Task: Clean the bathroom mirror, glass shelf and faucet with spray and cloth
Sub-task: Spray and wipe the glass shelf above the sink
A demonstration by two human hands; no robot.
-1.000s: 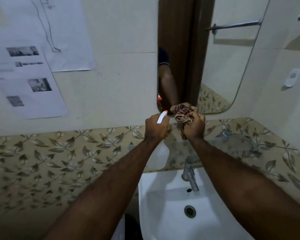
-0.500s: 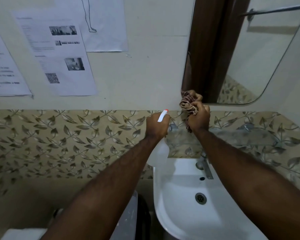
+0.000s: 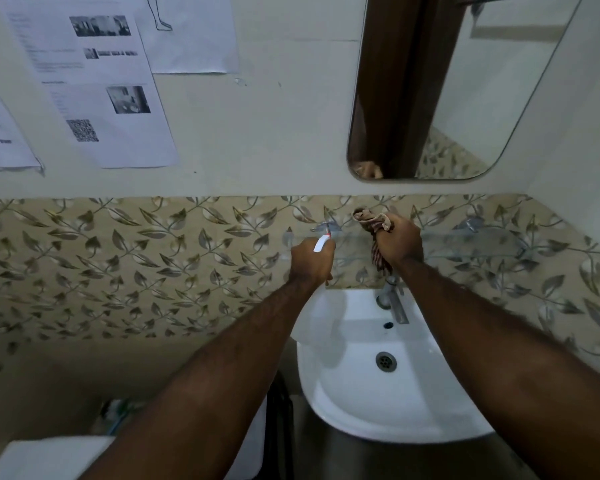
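My left hand grips a white spray bottle with a red-tipped nozzle, held just in front of the left end of the glass shelf. My right hand is closed on a bunched striped cloth, which rests at the shelf's surface with a tail hanging below. The mirror hangs on the wall above, well clear of both hands. The chrome faucet stands under my right wrist at the back of the white sink.
Printed paper sheets are taped to the wall at the upper left. Leaf-patterned tiles run behind the shelf. A white object sits at the lower left, and a chrome bracket holds the shelf on the right.
My right hand with the cloth has come down from the mirror's lower corner to the glass shelf. The view has tilted down and left, and the spray bottle stays beside the shelf.
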